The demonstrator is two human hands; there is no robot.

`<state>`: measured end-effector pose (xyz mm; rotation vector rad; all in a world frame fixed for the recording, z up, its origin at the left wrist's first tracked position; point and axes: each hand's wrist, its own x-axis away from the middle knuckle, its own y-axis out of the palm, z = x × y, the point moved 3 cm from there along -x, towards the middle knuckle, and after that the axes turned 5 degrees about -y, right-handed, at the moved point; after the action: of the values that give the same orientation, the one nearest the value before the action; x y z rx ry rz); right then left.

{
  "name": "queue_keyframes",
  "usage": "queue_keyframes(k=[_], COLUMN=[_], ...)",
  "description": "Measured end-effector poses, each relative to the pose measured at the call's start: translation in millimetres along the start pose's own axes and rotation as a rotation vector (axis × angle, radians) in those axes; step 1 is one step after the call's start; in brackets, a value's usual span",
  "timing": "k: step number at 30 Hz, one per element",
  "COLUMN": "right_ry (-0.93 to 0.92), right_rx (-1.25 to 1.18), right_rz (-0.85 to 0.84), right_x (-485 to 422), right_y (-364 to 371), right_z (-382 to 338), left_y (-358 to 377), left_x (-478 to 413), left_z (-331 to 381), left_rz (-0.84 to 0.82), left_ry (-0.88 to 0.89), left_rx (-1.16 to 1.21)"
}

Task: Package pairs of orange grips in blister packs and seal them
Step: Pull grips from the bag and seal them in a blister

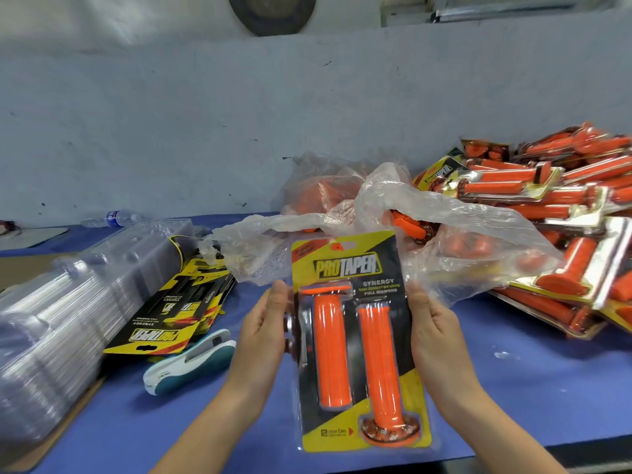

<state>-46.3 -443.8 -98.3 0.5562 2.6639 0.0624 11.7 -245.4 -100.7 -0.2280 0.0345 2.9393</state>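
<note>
so the clear plastic blister pack with the yellow-and-black card [353,336] is up off the blue desk [513,371], held between both hands. left hand [263,333] grips its left edge and right hand [434,333] grips its right edge, fingers curled round behind. the long axis points away from the person, hang-hole end far. two orange rubber grips [331,350] sit side by side inside, flanges at opposite ends.

can't tell if the edges are sealed yet. if not, the white and teal hand tool [191,360] lies to the left, nearer the left hand, just by the loose printed cards [164,319] and the stack of clear empty shells [51,319]. the heap of finished packs [564,206] is off right, nearer the right hand. the crinkly clear bag of loose grips [393,206] spills between pack and heap, so it's probably in the way.
</note>
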Motion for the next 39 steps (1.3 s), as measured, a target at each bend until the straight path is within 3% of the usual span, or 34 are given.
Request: queue_keyframes(k=[4,8,13,19,29,35,39], right_ry=[0.050,0.065,0.239,0.313,0.500,0.483,0.498], right_rx=[0.039,0.008,-0.063,-0.070,-0.236,-0.263,-0.332], right_rz=[-0.157,-0.184,-0.227,-0.307,-0.393,-0.208,0.057], right_x=[8,7,0,6,14,14,6], right_y=[9,13,10,15,18,22,12], right_z=[5,2,-3,-5,-13,-11,-7], left_y=[-2,3,5,7,11,16,21], left_x=[-4,-2,-1,1,4,4,6], left_z=[7,6,7,8,12,11,5], left_rz=[-0.018,-0.053,-0.058,-0.086,-0.271,-0.207,-0.086], left_ry=[-0.053,-0.061,-0.093,-0.089,-0.345,-0.395,-0.368], left_rx=[0.120,0.133,0.134,0.161,0.387,0.388,0.221])
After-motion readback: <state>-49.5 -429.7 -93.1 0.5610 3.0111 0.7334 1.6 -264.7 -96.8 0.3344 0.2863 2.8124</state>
